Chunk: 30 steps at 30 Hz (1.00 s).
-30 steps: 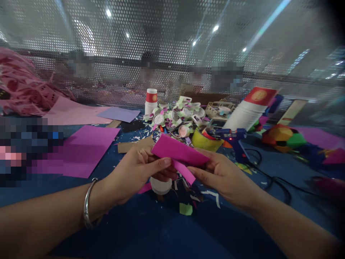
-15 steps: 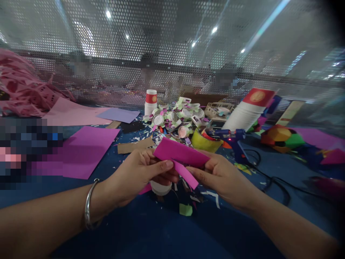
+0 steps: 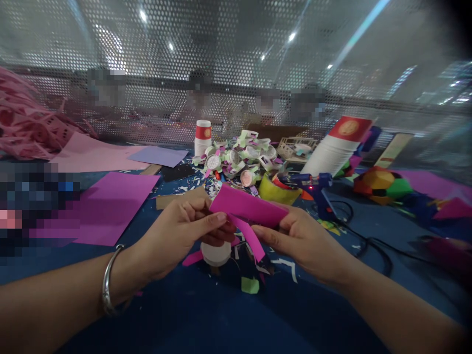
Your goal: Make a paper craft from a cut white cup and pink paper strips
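Okay, nearest first: blue table (image 3: 191, 319) runs along the bottom edge, pale green scrap (image 3: 250, 285) lying on it; left hand (image 3: 184, 227), silver bracelet (image 3: 106, 282) at its wrist, pinches the left end of a magenta piece (image 3: 249, 206) and, under the thumb, a narrow magenta strip (image 3: 251, 238) drooping below it; right hand (image 3: 309, 241) grips the piece's right end, fingers behind, thumb beside the strip, can't tell whether touching; piece is held above the table between both hands; white round lid (image 3: 216, 254) sits below the left fingers; past the hands, cardboard piece (image 3: 177, 199) and bigger magenta sheet (image 3: 116, 206) at left, yellow bowl-like item (image 3: 276, 192) and blue glue gun (image 3: 320, 189) with black cord (image 3: 372, 242) at right; beyond, heap of small white-and-green paper pieces (image 3: 236, 158), upright cup stack (image 3: 202, 139) just left of it, tilted cup stack (image 3: 328, 152) to its right; pink tangle (image 3: 29, 118) far left; perforated screen (image 3: 228, 44) behind everything, blurred people (image 3: 199, 93) beyond.
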Motion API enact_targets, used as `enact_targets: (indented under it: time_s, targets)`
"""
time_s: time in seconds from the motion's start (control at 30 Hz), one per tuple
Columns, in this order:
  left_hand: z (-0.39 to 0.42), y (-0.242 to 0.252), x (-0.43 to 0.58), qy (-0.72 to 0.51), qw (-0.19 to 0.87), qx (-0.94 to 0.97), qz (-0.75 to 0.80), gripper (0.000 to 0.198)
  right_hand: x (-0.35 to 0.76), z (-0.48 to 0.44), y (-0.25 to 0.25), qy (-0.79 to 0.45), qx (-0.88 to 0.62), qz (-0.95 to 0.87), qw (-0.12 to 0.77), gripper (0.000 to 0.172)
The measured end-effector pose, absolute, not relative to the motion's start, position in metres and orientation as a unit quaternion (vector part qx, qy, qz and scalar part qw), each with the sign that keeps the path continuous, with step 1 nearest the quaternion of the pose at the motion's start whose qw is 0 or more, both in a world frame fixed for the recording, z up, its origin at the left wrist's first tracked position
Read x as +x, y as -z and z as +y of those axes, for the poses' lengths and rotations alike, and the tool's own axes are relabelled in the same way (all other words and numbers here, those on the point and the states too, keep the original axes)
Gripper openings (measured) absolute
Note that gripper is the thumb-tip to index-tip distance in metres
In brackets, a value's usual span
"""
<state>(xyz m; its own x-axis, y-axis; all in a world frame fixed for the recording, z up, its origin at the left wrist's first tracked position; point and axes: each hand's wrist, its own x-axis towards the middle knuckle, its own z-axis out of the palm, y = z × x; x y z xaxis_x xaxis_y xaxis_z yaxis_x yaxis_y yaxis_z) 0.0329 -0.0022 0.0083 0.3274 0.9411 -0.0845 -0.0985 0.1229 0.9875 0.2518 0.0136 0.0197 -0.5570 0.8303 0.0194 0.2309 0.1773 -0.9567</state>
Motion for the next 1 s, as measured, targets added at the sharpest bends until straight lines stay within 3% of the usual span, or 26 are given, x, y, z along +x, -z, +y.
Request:
enact_targets:
  time_s: [0.13, 0.27, 0.5, 1.0]
  targets:
    - [-0.003, -0.009, 0.034, -0.414, 0.632, 0.51, 0.41, 0.016, 0.25, 0.013, -0.02, -0.542, -0.375, -0.693, 0.292, 0.024]
    - [-0.003, -0.009, 0.034, -0.416, 0.636, 0.506, 0.407, 0.015, 0.249, 0.012, -0.017, -0.569, -0.379, -0.668, 0.296, 0.035]
    - [-0.003, -0.008, 0.034, -0.412, 0.641, 0.519, 0.388, 0.013, 0.25, 0.012, -0.014, -0.575, -0.351, -0.668, 0.317, 0.036]
    - [-0.001, -0.005, 0.036, -0.419, 0.639, 0.529, 0.369, 0.016, 0.25, 0.013, -0.009, -0.623, -0.296, -0.633, 0.351, 0.021]
